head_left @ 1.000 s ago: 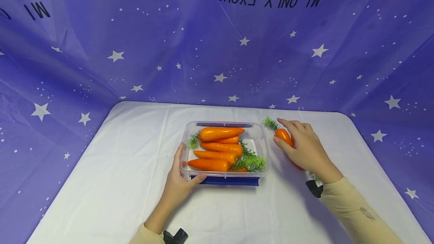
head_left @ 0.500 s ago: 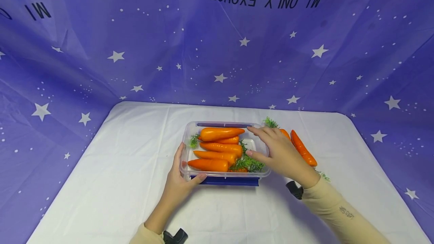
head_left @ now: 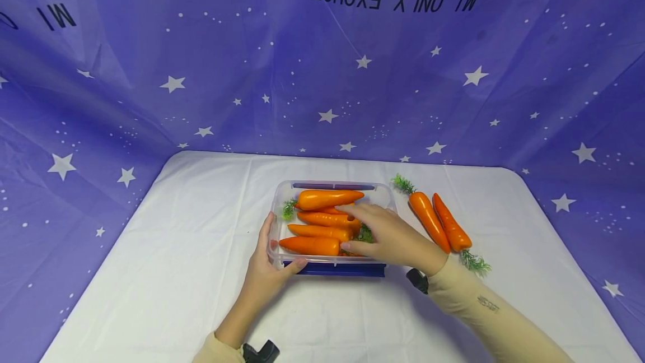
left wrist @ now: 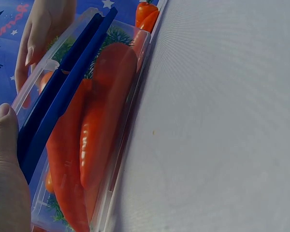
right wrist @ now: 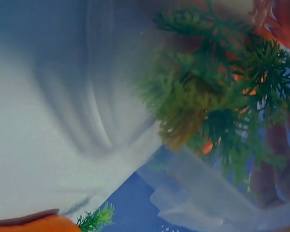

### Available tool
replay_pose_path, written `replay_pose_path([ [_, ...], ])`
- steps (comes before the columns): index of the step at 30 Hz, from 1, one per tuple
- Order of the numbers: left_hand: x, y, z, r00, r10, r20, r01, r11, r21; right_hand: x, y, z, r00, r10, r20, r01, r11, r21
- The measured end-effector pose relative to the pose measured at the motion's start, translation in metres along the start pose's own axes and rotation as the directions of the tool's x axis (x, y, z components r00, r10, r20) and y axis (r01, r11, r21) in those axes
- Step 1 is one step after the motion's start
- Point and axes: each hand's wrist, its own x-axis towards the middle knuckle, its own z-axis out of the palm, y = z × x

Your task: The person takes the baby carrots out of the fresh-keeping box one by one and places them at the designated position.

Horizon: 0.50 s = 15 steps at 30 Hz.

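Observation:
A clear plastic food container (head_left: 390, 198) with blue clip latches stands on the table, with several orange carrots (head_left: 309, 245) lying in it. Green leafy tops (right wrist: 222, 106) bunch at its right end in the right wrist view. My left hand (head_left: 264, 270) holds the container's left front corner, thumb at the front rim and fingers along the left side. Over the container's right half reaches my right hand (head_left: 395, 237), fingers spread and pointing left above the carrots. Whether its fingertips touch a carrot, I cannot tell. In the left wrist view the blue latch (left wrist: 63, 96) rises beside my thumb.
To the right of the container, two carrots lie side by side on the white cloth: one carrot (head_left: 428, 220) has its leaves at the back, the other carrot (head_left: 450, 223) has them at the front. A purple star-patterned curtain (head_left: 322, 71) hangs behind and around the table (head_left: 151, 273).
My right hand has moved left from the two carrots on the cloth to above the carrots in the container, leaving those two carrots uncovered. The left hand and container have stayed put.

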Motion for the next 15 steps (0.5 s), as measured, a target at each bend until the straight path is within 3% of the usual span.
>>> replay_pose_path([
  [9, -0.0001, 0.0011, 0.0000, 1.000, -0.010, -0.004, 0.010, 1.000, 0.012, 0.0045, -0.0061, 0.0045, 0.995, -0.051, 0.082, 0.046, 0.997, 0.066],
  [15, 0.0000, 0.0009, 0.0002, 1.000, 0.000, 0.002, 0.000, 1.000, 0.014, 0.0058, -0.0079, 0.0069, 0.991, -0.101, 0.088, 0.097, 0.994, 0.049],
])
